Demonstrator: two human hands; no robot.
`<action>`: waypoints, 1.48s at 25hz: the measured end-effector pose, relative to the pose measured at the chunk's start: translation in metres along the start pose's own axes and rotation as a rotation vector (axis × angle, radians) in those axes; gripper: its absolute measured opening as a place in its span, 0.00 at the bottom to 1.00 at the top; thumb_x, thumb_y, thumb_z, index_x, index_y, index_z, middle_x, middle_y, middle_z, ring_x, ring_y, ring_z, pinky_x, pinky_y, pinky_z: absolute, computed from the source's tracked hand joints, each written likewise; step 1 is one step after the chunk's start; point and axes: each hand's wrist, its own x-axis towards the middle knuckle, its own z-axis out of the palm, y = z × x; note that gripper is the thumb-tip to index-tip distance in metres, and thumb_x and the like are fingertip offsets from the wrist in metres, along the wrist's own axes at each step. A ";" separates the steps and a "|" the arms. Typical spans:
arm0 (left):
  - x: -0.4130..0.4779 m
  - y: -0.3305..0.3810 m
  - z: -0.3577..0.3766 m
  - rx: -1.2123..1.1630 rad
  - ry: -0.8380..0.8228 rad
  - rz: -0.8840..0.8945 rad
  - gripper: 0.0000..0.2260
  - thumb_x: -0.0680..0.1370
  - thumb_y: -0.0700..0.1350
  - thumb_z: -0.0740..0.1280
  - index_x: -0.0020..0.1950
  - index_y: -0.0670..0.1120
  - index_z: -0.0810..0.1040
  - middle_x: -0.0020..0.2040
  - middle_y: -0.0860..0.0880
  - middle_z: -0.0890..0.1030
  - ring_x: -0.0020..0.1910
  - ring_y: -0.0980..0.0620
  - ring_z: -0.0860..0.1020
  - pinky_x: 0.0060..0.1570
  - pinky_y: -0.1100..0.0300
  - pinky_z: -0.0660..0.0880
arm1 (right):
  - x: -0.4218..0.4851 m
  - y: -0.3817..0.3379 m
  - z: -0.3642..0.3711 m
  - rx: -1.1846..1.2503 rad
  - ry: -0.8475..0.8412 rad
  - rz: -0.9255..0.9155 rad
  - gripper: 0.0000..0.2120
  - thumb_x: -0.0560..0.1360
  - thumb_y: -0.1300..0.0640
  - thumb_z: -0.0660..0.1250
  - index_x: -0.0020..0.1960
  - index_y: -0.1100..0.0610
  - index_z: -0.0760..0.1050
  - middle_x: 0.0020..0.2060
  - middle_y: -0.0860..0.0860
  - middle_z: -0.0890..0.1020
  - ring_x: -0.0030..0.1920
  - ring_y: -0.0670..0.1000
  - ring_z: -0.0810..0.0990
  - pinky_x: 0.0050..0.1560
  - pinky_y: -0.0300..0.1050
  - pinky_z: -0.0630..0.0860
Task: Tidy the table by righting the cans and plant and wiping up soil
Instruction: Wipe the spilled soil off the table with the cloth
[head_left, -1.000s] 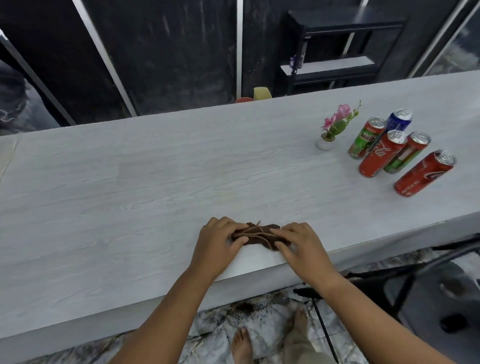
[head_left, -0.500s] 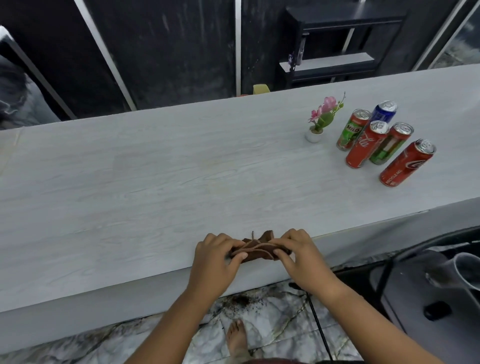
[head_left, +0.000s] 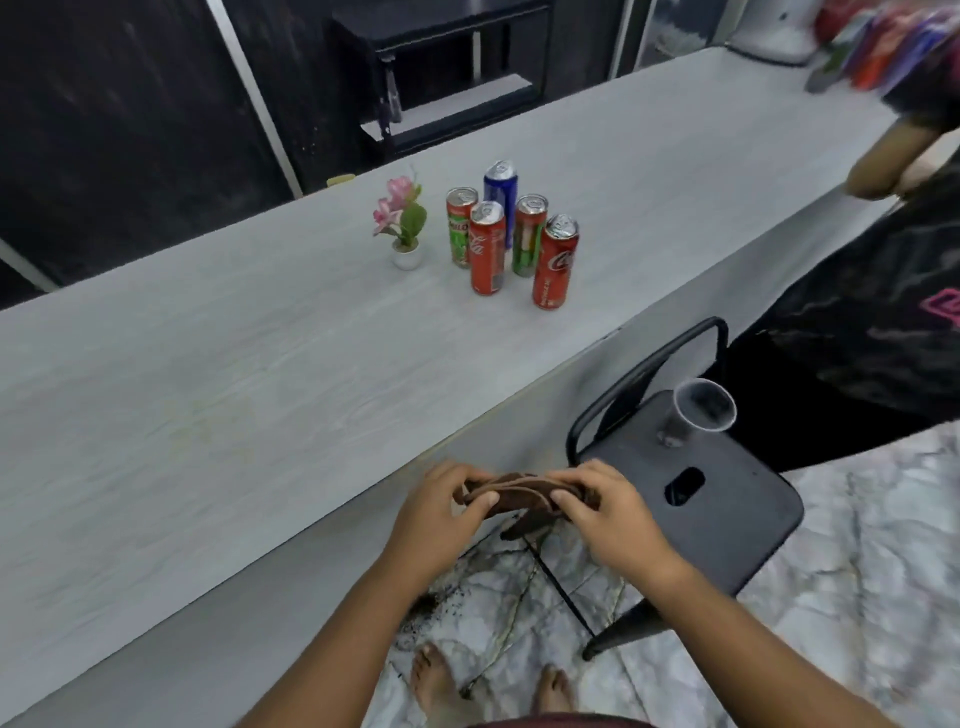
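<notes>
A bunched brown cloth (head_left: 511, 499) is held in the air just off the table's front edge, above the floor. My left hand (head_left: 441, 512) grips its left end and my right hand (head_left: 610, 512) grips its right end. Several cans stand upright in a cluster on the grey table (head_left: 234, 395): a blue can (head_left: 500, 197) at the back, a green Milo can (head_left: 460, 224), a red Coca-Cola can (head_left: 487, 248), a green and red can (head_left: 528, 235) and another red can (head_left: 555, 262). A small potted plant (head_left: 404, 223) with pink flowers stands upright to their left.
Dark soil (head_left: 431, 605) lies scattered on the marble floor below my hands, by my bare feet. A black metal chair (head_left: 717, 499) stands to the right with a clear plastic cup (head_left: 698, 410) on its seat. Another person (head_left: 893, 291) in dark clothing stands at the right.
Both hands have lifted the cloth off the table's front edge and now hold it over the floor. My view has swung right, bringing the chair, cup and other person into sight.
</notes>
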 end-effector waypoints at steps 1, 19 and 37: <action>0.008 0.009 0.014 -0.025 -0.043 0.000 0.05 0.82 0.54 0.73 0.53 0.66 0.81 0.55 0.65 0.78 0.54 0.63 0.77 0.48 0.69 0.69 | -0.006 0.009 -0.012 0.016 0.036 0.035 0.08 0.82 0.58 0.73 0.57 0.46 0.86 0.48 0.44 0.81 0.53 0.45 0.80 0.54 0.36 0.74; 0.105 0.097 0.240 0.231 -0.617 0.105 0.13 0.83 0.46 0.70 0.67 0.52 0.84 0.60 0.52 0.78 0.60 0.49 0.81 0.65 0.54 0.77 | -0.081 0.182 -0.090 0.076 0.477 0.617 0.07 0.82 0.60 0.72 0.55 0.52 0.89 0.51 0.47 0.87 0.53 0.49 0.85 0.60 0.50 0.81; 0.045 0.078 0.104 0.353 -0.293 0.471 0.22 0.83 0.59 0.65 0.76 0.55 0.75 0.70 0.57 0.76 0.70 0.56 0.73 0.64 0.57 0.76 | -0.048 0.062 -0.045 -0.150 0.392 0.325 0.18 0.80 0.42 0.72 0.69 0.43 0.80 0.62 0.36 0.77 0.70 0.43 0.66 0.70 0.43 0.66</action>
